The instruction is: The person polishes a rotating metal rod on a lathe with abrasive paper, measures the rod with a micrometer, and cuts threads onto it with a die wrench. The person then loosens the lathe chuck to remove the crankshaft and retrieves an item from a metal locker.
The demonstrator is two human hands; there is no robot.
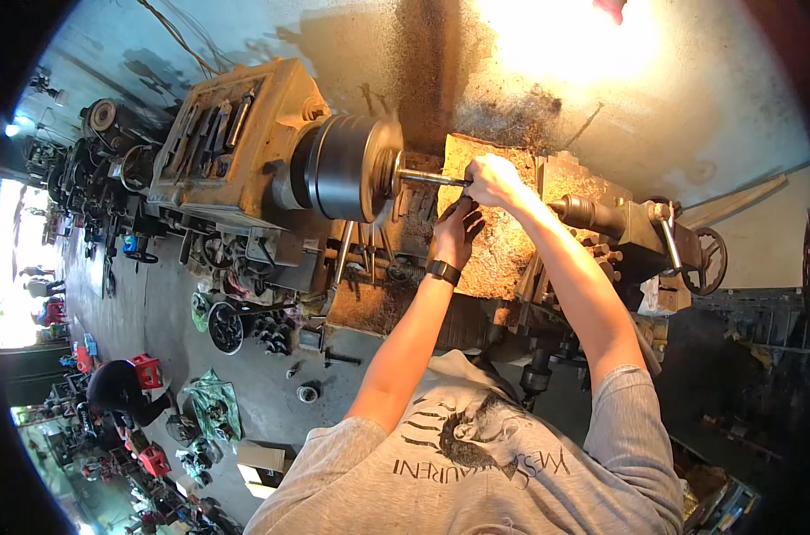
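Observation:
A slim shiny metal shaft (pixel 431 177) sticks out to the right from the dark round chuck (pixel 347 168) of a lathe. My right hand (pixel 494 182) is closed around the shaft's free end, and its fingers hide the tip. Just below it, my left hand (pixel 456 230) has its fingers curled up close to the same end. Those fingers look blackened, and whatever they pinch is too dark to make out. A dark watch (pixel 443 271) is on my left wrist. Under both hands lies a chip-covered board or sheet (pixel 498 259) on the lathe bed.
Several tools lie on top of the headstock (pixel 217 134). At right stands the tailstock (pixel 637 223) with its handwheel (pixel 710 260). A bright lamp glows against the wall. Machine parts, a green cloth (pixel 213 401) and red stools (pixel 146 370) are on the floor at left, near another person (pixel 124 392).

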